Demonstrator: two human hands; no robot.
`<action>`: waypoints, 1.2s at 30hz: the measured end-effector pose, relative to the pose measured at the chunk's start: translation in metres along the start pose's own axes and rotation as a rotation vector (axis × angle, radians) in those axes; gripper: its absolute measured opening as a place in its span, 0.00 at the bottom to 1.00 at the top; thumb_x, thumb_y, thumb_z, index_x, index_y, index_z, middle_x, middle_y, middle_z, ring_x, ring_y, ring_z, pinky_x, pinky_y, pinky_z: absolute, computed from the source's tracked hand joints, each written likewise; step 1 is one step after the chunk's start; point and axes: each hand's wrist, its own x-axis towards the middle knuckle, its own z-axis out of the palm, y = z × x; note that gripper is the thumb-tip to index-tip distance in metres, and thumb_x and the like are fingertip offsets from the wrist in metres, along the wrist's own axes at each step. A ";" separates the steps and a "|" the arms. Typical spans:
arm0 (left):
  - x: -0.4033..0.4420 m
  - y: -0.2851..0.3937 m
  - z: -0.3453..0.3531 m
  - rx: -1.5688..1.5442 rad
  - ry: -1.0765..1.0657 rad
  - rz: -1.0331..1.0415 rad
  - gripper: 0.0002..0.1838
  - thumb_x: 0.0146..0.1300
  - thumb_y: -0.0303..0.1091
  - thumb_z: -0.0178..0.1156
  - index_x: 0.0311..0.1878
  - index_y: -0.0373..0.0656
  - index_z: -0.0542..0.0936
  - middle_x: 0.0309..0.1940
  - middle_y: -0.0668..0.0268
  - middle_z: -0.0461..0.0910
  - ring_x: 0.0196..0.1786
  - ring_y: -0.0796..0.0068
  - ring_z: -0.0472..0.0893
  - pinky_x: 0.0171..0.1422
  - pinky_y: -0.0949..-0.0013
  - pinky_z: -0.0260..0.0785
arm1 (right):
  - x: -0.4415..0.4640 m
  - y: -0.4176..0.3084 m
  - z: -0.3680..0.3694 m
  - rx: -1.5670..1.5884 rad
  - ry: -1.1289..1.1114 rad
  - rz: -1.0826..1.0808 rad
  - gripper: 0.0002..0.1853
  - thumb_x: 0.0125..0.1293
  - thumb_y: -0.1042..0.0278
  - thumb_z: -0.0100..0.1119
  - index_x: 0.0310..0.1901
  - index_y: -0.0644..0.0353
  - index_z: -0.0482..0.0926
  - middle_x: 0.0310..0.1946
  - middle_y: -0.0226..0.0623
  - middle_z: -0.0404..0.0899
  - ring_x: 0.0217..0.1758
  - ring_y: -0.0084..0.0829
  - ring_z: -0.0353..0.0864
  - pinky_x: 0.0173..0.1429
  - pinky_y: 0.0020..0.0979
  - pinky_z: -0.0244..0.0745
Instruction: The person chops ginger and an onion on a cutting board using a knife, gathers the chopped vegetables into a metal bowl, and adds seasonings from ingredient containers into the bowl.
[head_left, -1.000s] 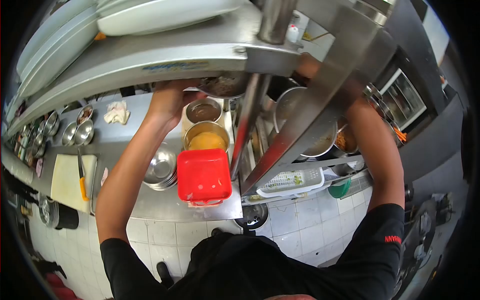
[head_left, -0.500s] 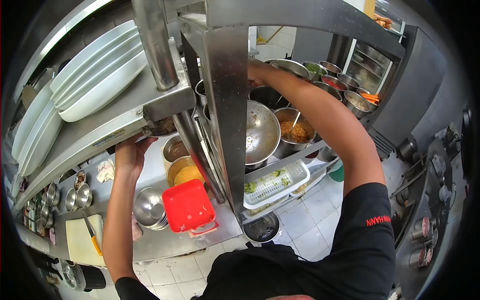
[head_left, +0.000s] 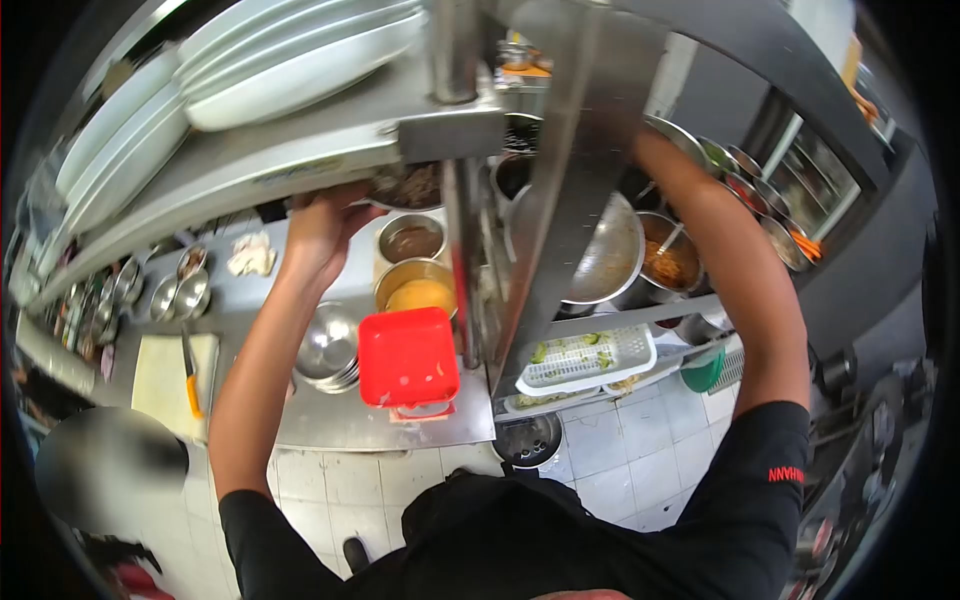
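Note:
My left hand [head_left: 322, 238] is raised beneath the steel shelf, beside a metal bowl of dark brown shredded food [head_left: 412, 188]. The shelf edge hides most of its fingers, so I cannot tell whether they grip the bowl. Below that bowl stand a container of brown sauce [head_left: 412, 240] and one of yellow liquid [head_left: 420, 292]. My right forearm [head_left: 725, 215] reaches over the pots on the other side. The steel post [head_left: 575, 190] hides my right hand. Near this forearm are a large metal pan [head_left: 612, 255] and a pot of orange-brown food [head_left: 672, 262] with a utensil in it.
A red square tray [head_left: 408, 358] and stacked metal bowls [head_left: 330, 342] occupy the counter. A knife [head_left: 190, 375] lies on a cutting board [head_left: 155, 365]. White dishes [head_left: 310, 85] fill the shelf overhead. A perforated white basket [head_left: 590, 360] holds green pieces.
My view has shifted, so the shelf, post and counter sit further right. My right hand has passed out of sight behind the post. A blurred round shape has appeared at lower left.

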 end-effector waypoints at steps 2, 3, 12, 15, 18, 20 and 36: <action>-0.005 0.001 -0.002 0.021 -0.010 0.036 0.09 0.64 0.19 0.53 0.47 0.35 0.75 0.43 0.57 0.78 0.45 0.58 0.82 0.53 0.55 0.82 | -0.015 -0.007 -0.006 -0.226 -0.026 -0.146 0.06 0.61 0.68 0.54 0.28 0.60 0.76 0.23 0.35 0.73 0.25 0.25 0.71 0.26 0.32 0.63; -0.007 0.000 -0.005 0.013 -0.012 0.039 0.08 0.64 0.19 0.53 0.45 0.35 0.76 0.43 0.58 0.78 0.46 0.59 0.82 0.53 0.56 0.81 | -0.020 -0.008 -0.010 -0.344 -0.041 -0.212 0.06 0.61 0.68 0.55 0.30 0.60 0.77 0.24 0.35 0.74 0.26 0.25 0.71 0.28 0.32 0.64; -0.046 0.006 -0.043 0.031 0.053 0.076 0.08 0.64 0.19 0.57 0.39 0.44 0.69 0.41 0.63 0.78 0.44 0.69 0.82 0.53 0.61 0.80 | -0.052 -0.020 -0.017 -1.059 -0.107 -0.689 0.13 0.64 0.64 0.59 0.46 0.63 0.81 0.37 0.36 0.81 0.38 0.28 0.77 0.43 0.31 0.70; -0.068 0.012 -0.053 0.052 0.065 0.052 0.08 0.65 0.20 0.57 0.39 0.43 0.69 0.41 0.63 0.78 0.43 0.71 0.81 0.52 0.63 0.79 | -0.056 -0.024 -0.019 -1.120 -0.107 -0.748 0.17 0.65 0.63 0.60 0.51 0.64 0.82 0.42 0.37 0.84 0.43 0.29 0.79 0.48 0.31 0.72; -0.091 0.020 -0.057 0.056 0.062 0.015 0.09 0.65 0.21 0.59 0.39 0.43 0.69 0.40 0.64 0.78 0.42 0.72 0.81 0.48 0.66 0.79 | -0.054 -0.027 -0.020 -1.112 -0.078 -0.709 0.17 0.65 0.62 0.60 0.51 0.64 0.82 0.43 0.37 0.84 0.43 0.29 0.79 0.49 0.31 0.72; -0.107 0.023 -0.061 0.068 0.046 -0.007 0.08 0.66 0.22 0.60 0.40 0.43 0.69 0.40 0.64 0.78 0.40 0.74 0.81 0.45 0.68 0.79 | -0.054 -0.029 -0.021 -1.083 -0.058 -0.656 0.17 0.65 0.62 0.60 0.51 0.64 0.82 0.43 0.37 0.84 0.44 0.29 0.79 0.49 0.30 0.72; -0.185 0.035 -0.059 0.045 -0.047 -0.237 0.09 0.60 0.15 0.55 0.40 0.39 0.72 0.36 0.64 0.80 0.30 0.79 0.81 0.32 0.74 0.82 | -0.149 -0.069 -0.058 -0.659 0.332 -0.367 0.18 0.66 0.61 0.61 0.53 0.63 0.82 0.49 0.38 0.84 0.48 0.28 0.80 0.53 0.29 0.72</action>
